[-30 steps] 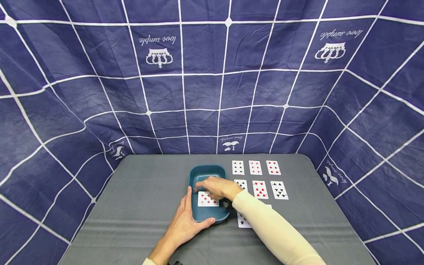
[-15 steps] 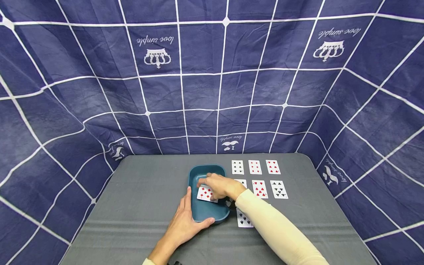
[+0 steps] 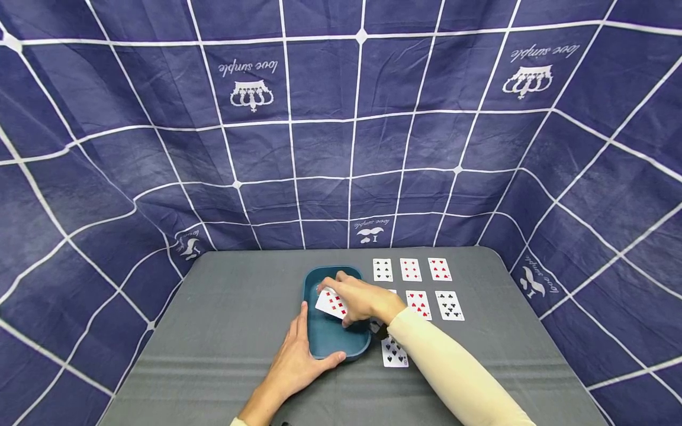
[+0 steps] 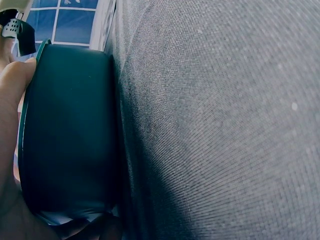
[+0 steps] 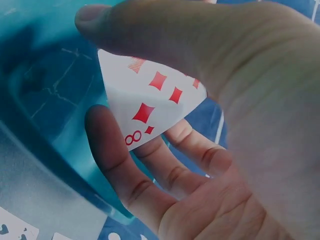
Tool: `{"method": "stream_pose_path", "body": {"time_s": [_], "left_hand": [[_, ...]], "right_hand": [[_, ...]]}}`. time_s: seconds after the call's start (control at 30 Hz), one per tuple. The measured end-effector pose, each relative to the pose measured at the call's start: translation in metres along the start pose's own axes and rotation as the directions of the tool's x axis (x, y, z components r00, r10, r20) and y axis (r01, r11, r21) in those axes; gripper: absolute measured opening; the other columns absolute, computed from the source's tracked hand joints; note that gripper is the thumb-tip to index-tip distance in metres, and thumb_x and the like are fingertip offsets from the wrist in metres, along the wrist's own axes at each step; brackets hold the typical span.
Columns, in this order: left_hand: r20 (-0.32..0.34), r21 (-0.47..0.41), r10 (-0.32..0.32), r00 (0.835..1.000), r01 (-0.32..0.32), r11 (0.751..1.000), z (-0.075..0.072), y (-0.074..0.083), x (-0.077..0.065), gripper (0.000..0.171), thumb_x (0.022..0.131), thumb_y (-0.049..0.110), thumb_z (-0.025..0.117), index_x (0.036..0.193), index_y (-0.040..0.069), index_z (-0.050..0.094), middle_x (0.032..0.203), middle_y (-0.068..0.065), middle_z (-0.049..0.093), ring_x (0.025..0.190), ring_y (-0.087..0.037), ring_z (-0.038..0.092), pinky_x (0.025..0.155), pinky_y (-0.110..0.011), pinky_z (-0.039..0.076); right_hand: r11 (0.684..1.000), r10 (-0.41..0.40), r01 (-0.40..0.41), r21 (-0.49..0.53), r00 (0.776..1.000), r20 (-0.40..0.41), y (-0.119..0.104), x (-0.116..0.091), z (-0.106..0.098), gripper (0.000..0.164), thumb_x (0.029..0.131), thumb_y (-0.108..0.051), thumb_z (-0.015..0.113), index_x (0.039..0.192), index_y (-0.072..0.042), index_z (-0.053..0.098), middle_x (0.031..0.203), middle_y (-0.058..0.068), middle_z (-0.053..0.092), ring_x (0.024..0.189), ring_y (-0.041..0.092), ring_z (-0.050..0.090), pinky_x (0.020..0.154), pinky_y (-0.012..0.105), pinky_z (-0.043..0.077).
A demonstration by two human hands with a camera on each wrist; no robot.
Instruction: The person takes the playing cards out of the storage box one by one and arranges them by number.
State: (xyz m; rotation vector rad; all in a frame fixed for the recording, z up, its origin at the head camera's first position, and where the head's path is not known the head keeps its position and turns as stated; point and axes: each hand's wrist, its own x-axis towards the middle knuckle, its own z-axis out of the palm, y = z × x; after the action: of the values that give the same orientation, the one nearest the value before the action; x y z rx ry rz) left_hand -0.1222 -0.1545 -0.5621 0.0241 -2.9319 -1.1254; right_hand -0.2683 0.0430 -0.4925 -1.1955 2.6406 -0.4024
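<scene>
A playing card, the eight of diamonds (image 5: 157,100), is pinched face up between the thumb and fingers of my right hand (image 3: 362,299), tilted over the blue bin (image 3: 341,343). Its far part is hidden by the thumb in the right wrist view. My left hand (image 3: 298,355) spreads round the bin's near left corner, its fingers straight along the left wall and its thumb on the near side. In the left wrist view the thumb (image 4: 22,72) touches the rim of the bin (image 4: 70,125).
Right of the bin, face-up cards lie in rows on the grey cloth (image 3: 240,296): a six of hearts (image 3: 439,269), a seven of hearts (image 3: 418,305), an eight of spades (image 3: 395,354) and others. The right forearm (image 3: 453,367) crosses near the lower row. A blue curtain (image 3: 319,148) stands behind.
My right hand has taken the eight of diamonds up from the bin's floor, tilting it and moving slightly away from me. The left hand and bin have stayed put.
</scene>
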Motion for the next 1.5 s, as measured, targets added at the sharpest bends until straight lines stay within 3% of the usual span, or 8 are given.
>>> {"method": "stream_pose_path", "body": {"time_s": [0.2, 0.33, 0.63, 1.0, 1.27, 1.5], "left_hand": [[-0.006, 0.002, 0.013, 1.000, -0.013, 1.000, 0.001, -0.001, -0.001, 0.154, 0.080, 0.079, 0.096, 0.189, 0.011, 0.010, 0.180, -0.023, 0.045, 0.158, -0.047, 0.057, 0.118, -0.068, 0.057], [-0.008, 0.006, 0.018, 1.000, -0.018, 1.000, 0.002, -0.002, -0.001, 0.154, 0.080, 0.080, 0.095, 0.188, 0.010, 0.010, 0.179, -0.023, 0.045, 0.158, -0.046, 0.057, 0.118, -0.067, 0.057], [-0.007, 0.010, 0.007, 1.000, -0.007, 1.000, 0.001, -0.003, -0.002, 0.154, 0.080, 0.079, 0.095, 0.189, 0.013, 0.009, 0.179, -0.023, 0.046, 0.156, -0.046, 0.059, 0.117, -0.066, 0.058], [-0.006, 0.013, 0.001, 1.000, -0.001, 1.000, 0.002, -0.003, 0.000, 0.155, 0.079, 0.080, 0.096, 0.189, 0.013, 0.010, 0.179, -0.023, 0.046, 0.156, -0.045, 0.059, 0.118, -0.066, 0.058], [-0.007, 0.010, -0.005, 1.000, 0.005, 1.000, 0.002, -0.003, -0.001, 0.155, 0.078, 0.081, 0.095, 0.189, 0.014, 0.010, 0.181, -0.022, 0.044, 0.159, -0.046, 0.057, 0.119, -0.067, 0.057], [-0.005, 0.009, -0.001, 1.000, 0.001, 1.000, 0.001, -0.001, -0.001, 0.154, 0.080, 0.082, 0.094, 0.189, 0.016, 0.008, 0.182, -0.022, 0.044, 0.160, -0.046, 0.057, 0.119, -0.067, 0.057]], "right_hand": [[1.000, -0.015, 0.016, 0.023, 0.999, -0.040, 0.001, -0.014, -0.007, 0.104, 0.078, -0.018, 0.111, 0.165, -0.029, 0.055, 0.138, 0.007, 0.064, 0.125, 0.022, 0.069, 0.111, 0.044, 0.063], [0.999, -0.022, 0.025, 0.041, 0.996, -0.084, 0.006, -0.022, -0.009, 0.101, 0.078, -0.018, 0.111, 0.163, -0.027, 0.056, 0.137, 0.007, 0.063, 0.118, 0.020, 0.068, 0.105, 0.041, 0.063], [0.998, -0.023, 0.037, 0.059, 0.973, -0.231, 0.022, -0.043, -0.010, 0.098, 0.081, -0.030, 0.109, 0.161, -0.007, 0.057, 0.138, 0.013, 0.060, 0.106, 0.021, 0.069, 0.100, 0.045, 0.064], [0.997, 0.061, -0.040, 0.071, 0.943, -0.326, 0.044, -0.078, -0.011, 0.097, 0.080, -0.044, 0.107, 0.155, -0.002, 0.063, 0.144, 0.015, 0.060, 0.124, 0.029, 0.072, 0.112, 0.051, 0.063], [0.986, 0.160, -0.128, 0.110, 0.921, -0.355, 0.059, -0.108, -0.009, 0.094, 0.083, -0.053, 0.103, 0.153, -0.004, 0.066, 0.140, 0.013, 0.061, 0.110, 0.026, 0.073, 0.100, 0.052, 0.065], [0.973, 0.224, -0.182, 0.143, 0.895, -0.386, 0.073, -0.135, -0.007, 0.091, 0.083, -0.057, 0.102, 0.151, -0.008, 0.067, 0.139, 0.013, 0.062, 0.107, 0.026, 0.072, 0.101, 0.055, 0.063]]}}
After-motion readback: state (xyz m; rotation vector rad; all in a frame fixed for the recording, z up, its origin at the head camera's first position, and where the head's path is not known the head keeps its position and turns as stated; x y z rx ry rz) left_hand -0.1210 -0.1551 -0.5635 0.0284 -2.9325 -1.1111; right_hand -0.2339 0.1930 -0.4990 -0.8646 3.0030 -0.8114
